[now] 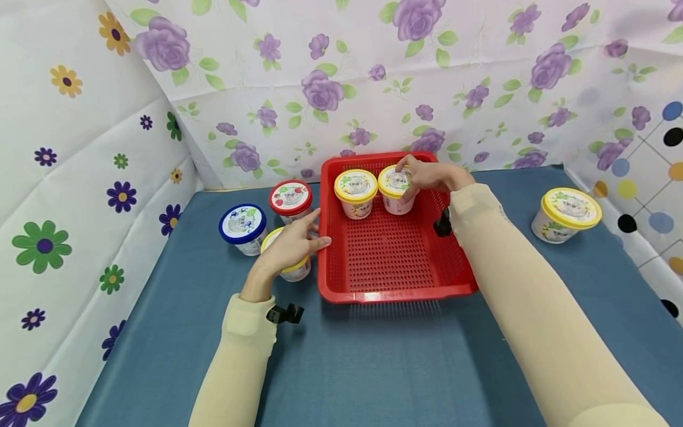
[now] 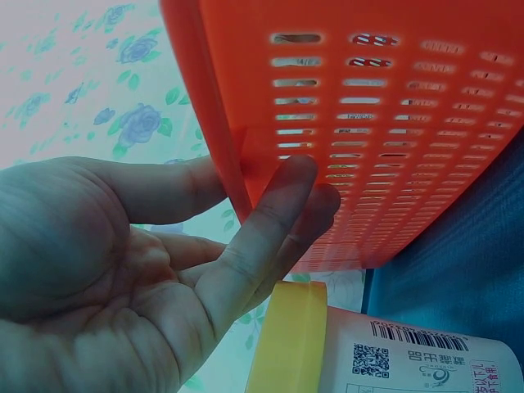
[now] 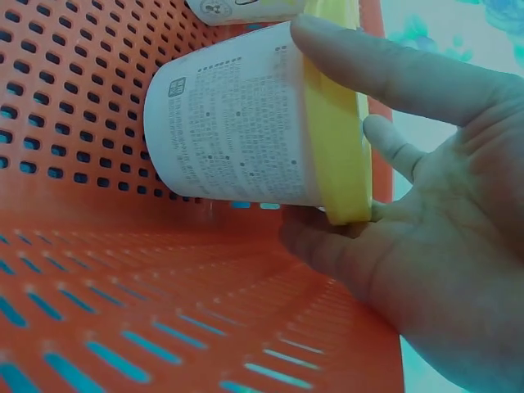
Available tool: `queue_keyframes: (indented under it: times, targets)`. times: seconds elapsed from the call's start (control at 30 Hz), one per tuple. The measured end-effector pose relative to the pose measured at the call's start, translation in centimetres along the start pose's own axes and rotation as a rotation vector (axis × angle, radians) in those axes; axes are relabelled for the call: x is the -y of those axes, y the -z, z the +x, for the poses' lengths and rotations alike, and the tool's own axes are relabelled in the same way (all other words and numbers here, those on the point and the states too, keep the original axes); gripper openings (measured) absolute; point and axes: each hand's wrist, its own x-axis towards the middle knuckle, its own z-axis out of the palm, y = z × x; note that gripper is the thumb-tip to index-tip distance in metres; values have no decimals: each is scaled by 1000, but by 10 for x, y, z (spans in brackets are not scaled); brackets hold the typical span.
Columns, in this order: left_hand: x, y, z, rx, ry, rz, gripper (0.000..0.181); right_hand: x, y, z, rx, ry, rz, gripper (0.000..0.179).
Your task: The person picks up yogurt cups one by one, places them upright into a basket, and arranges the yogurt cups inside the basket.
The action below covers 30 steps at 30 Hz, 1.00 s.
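My right hand (image 1: 429,176) grips a white tub with a yellow lid (image 1: 395,182) inside the red basket (image 1: 397,295), near its back. In the right wrist view, thumb and fingers are spread around the yellow lid (image 3: 340,123), and the tub's printed side (image 3: 237,123) faces the camera. Another yellow-lidded tub (image 1: 356,188) stands just left of it in the basket. My left hand (image 1: 290,243) holds the basket's left rim, thumb at the edge and fingers against the outer wall (image 2: 368,123). Below that hand stands a yellow-lidded tub (image 2: 409,352), partly hidden in the head view.
Left of the basket stand a red-lidded tub (image 1: 290,197) and a blue-lidded tub (image 1: 242,225). One more yellow-lidded tub (image 1: 568,212) is far right on the blue cloth (image 1: 384,367). Flower-patterned sheets (image 1: 331,89) hang behind and at the left.
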Motion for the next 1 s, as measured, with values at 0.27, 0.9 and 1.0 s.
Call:
queue_keyframes:
  times: [0.27, 0.9, 1.0]
  targets:
    - [0, -1, 0, 2, -2, -4, 80, 2, 1, -2, -13, -29, -111, 81]
    - [-1, 0, -1, -2, 2, -2, 79, 12, 7, -12, 5, -11, -281, 77]
    - [-1, 0, -1, -1, -1, -2, 79, 11, 9, -13, 1, 13, -266, 75]
